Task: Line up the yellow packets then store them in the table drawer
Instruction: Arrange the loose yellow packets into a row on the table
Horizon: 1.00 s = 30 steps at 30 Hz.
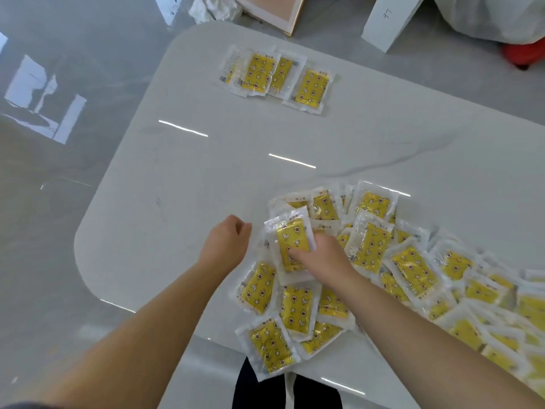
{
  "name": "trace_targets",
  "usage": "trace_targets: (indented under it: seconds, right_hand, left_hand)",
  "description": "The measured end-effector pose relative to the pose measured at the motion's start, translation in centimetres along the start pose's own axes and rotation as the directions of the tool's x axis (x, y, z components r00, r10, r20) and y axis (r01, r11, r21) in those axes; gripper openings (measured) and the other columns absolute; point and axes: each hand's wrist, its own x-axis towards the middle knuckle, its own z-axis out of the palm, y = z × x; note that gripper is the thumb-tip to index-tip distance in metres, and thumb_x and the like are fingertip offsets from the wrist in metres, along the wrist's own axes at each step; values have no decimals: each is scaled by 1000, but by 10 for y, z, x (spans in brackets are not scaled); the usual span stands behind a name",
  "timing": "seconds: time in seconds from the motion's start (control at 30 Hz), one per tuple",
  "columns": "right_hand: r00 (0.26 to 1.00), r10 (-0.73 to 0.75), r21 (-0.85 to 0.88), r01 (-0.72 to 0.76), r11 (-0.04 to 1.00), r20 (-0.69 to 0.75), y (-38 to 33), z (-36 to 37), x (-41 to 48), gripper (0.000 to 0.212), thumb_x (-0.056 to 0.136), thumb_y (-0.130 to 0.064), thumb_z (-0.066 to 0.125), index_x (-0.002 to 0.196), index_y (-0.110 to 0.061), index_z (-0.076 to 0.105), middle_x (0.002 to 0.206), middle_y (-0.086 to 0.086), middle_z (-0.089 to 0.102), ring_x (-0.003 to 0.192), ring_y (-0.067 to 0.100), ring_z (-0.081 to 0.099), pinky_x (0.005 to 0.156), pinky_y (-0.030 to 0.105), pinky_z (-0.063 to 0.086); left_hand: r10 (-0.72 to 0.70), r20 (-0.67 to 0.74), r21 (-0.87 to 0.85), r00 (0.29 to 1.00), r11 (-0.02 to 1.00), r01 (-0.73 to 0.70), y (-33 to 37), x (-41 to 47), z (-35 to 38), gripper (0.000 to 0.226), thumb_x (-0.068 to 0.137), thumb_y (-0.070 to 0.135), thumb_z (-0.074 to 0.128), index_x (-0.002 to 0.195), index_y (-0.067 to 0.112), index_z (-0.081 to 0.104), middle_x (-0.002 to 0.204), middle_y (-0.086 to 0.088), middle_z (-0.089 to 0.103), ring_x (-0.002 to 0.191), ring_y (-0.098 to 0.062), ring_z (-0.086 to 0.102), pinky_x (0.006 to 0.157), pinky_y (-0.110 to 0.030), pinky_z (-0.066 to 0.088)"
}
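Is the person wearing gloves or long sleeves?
No gloves. The left hand and right hand are bare, with no rings, watch or bracelet showing. The left forearm and right forearm are uncovered too; only a dark scrap at the bottom-left corner might be a sleeve edge.

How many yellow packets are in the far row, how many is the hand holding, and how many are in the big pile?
Far row: 4
Held packet in right hand: 1
Near pile: too overlapped to count
Total counted: 5
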Motion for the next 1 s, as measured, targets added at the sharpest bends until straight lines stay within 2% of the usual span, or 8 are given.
trace_targets:
  seconds: [0.17,0.3,0.4,0.5,0.67,0.73,0.87,1.0]
  right_hand:
    - [991,132,79,-132,988,-1,37,-16,-16,17,86,-22,71,100,-21,63,94,-6,66,82,11,60,62,22,42]
    - [983,170,142,-178,974,68,56,-18,-21,26,84,-20,73,108,-21,63,100,-5,68,92,14,63,74,27,45]
    - [987,93,195,-118,974,134,66,-17,-29,26,87,-19,70,111,-24,63,102,-10,68,95,9,63,75,24,46]
    - [988,35,223,-68,972,150,80,-15,-41,26,88,-19,69,109,-31,60,105,-13,68,100,9,62,87,29,47]
    - [987,61,230,-94,969,150,100,-17,-59,11,89,-31,67,98,-28,61,99,-8,67,96,12,63,77,27,48]
    - [991,64,124,-79,989,119,103,-14,-65,11,91,-32,64,92,-24,57,91,-8,63,86,9,59,67,23,43]
    - [997,83,-57,-82,995,9,101,7,-77,22,92,-31,61,80,-15,51,73,-4,50,63,11,47,54,26,35]
    - [972,202,96,-192,977,-121,92,35,-78,23,90,-21,59,75,-11,44,73,3,47,56,13,40,46,24,30]
  left_hand:
    - [0,37,427,999,904,-16,-27,-29,50,48,82,54,58,116,23,45,109,7,56,100,-17,55,89,-35,39]
    - [23,-54,498,998,867,7,-32,-35,67,37,81,48,61,102,22,46,96,7,55,95,-17,53,80,-32,31]
    - [-87,-46,406,995,908,98,-37,-32,65,33,80,49,66,83,22,47,83,5,57,83,-17,52,80,-34,30]
    - [-174,-36,196,984,964,177,-45,-35,56,33,81,41,71,81,21,45,80,0,58,79,-21,56,81,-36,45]
    - [-167,-179,-200,970,971,131,-46,-62,34,29,85,26,72,78,14,46,76,-1,53,65,-14,52,50,-25,37]
    - [-172,-68,-261,983,954,149,-53,-76,31,28,82,24,75,74,11,51,71,-1,56,66,-17,55,52,-26,39]
    - [-276,161,-39,948,958,285,-81,-107,50,25,78,24,78,79,6,61,75,-5,61,70,-20,59,63,-30,47]
    - [-490,112,-315,865,808,498,-98,-118,76,20,79,14,78,92,7,65,89,-11,68,85,-28,65,79,-39,54]
